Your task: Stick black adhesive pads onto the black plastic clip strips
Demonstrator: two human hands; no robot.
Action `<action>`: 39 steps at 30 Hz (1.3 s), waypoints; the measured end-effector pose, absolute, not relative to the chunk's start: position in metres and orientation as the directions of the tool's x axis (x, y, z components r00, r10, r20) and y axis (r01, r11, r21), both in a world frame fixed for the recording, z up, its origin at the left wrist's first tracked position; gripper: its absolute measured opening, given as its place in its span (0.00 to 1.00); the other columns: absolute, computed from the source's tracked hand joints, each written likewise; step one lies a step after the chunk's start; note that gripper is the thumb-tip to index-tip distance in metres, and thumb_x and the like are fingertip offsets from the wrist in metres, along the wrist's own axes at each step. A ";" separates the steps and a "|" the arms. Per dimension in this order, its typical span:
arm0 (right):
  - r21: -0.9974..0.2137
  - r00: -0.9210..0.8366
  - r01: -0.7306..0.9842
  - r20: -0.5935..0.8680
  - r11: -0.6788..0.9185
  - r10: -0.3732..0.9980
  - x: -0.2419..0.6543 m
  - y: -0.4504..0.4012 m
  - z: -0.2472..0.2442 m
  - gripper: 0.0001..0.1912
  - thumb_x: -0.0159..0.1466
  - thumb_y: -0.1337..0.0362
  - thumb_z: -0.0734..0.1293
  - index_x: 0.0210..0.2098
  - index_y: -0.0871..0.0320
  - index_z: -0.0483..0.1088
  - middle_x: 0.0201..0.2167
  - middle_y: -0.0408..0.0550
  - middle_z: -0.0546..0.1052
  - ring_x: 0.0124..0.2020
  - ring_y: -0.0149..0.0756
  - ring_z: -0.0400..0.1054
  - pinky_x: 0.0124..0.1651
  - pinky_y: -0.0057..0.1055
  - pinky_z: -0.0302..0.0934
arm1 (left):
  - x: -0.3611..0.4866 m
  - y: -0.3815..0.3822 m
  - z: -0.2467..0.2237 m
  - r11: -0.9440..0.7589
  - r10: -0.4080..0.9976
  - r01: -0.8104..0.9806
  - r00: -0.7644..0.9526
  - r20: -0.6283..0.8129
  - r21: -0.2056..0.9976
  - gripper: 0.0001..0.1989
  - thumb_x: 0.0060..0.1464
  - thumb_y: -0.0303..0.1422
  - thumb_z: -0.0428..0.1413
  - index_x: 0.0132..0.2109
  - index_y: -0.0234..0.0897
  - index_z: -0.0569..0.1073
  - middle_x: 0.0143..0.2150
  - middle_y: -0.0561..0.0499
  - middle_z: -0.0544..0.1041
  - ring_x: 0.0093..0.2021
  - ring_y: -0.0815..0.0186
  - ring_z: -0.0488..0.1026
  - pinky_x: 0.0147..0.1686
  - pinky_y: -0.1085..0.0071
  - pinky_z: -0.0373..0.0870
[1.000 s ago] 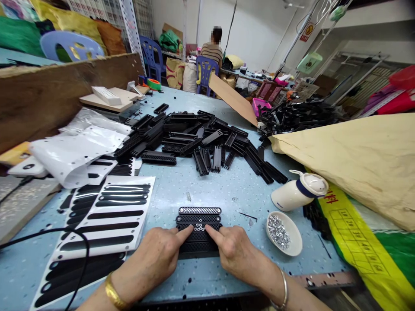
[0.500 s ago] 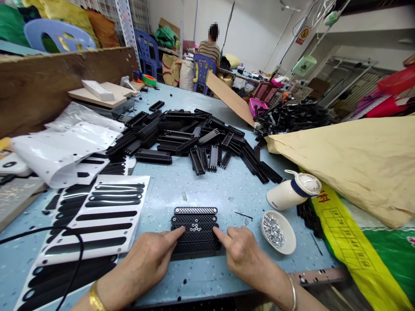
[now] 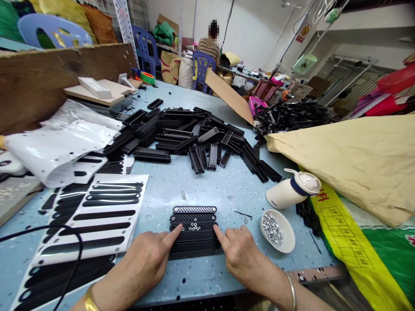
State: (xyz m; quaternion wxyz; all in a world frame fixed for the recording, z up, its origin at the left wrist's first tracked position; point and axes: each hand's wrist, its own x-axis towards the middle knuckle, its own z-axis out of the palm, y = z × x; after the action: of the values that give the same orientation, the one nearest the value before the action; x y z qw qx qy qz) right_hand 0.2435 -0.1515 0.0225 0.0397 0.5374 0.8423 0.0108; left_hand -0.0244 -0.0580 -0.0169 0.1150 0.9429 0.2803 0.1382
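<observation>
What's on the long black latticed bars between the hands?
Small silvery metal rings cluster centrally on the bars; others sit at some ends. Left hand and right hand hide spots beneath their fingertips.

1. A white wall (image 3: 259, 34) is rising at the far side.
2. A speckled pale-blue table (image 3: 162, 183) is stretching from near to far.
3. A brown wooden board (image 3: 65, 84) is running along its left side.
4. A blue plastic chair (image 3: 204, 68) is standing at the far middle.
5. A perforated post (image 3: 125, 32) is rising at far left.
</observation>
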 end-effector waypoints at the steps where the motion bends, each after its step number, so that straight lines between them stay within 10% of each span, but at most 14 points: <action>1: 0.061 -0.414 0.907 -0.053 0.417 0.909 0.244 -0.151 0.023 0.34 0.53 0.81 0.59 0.60 0.73 0.62 0.30 0.55 0.74 0.27 0.39 0.62 0.32 0.42 0.57 | -0.025 -0.058 -0.018 -0.820 0.554 0.489 0.807 0.203 0.297 0.30 0.57 0.19 0.43 0.66 0.37 0.58 0.32 0.48 0.78 0.29 0.63 0.75 0.30 0.68 0.70; 39: -0.075 -0.453 0.888 0.021 0.454 0.891 0.248 -0.153 0.006 0.34 0.51 0.81 0.55 0.58 0.80 0.61 0.28 0.57 0.73 0.28 0.41 0.64 0.32 0.42 0.60 | -0.037 -0.061 0.000 -0.900 0.437 0.434 0.893 -0.107 -0.044 0.40 0.44 0.12 0.44 0.67 0.23 0.51 0.31 0.45 0.76 0.26 0.58 0.72 0.27 0.62 0.69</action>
State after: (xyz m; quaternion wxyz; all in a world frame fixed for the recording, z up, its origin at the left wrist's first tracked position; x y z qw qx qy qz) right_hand 0.2476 -0.1529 0.0065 -0.0286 0.5221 0.8520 -0.0262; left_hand -0.0366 -0.0615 0.0000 -0.0095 0.9729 0.2238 -0.0571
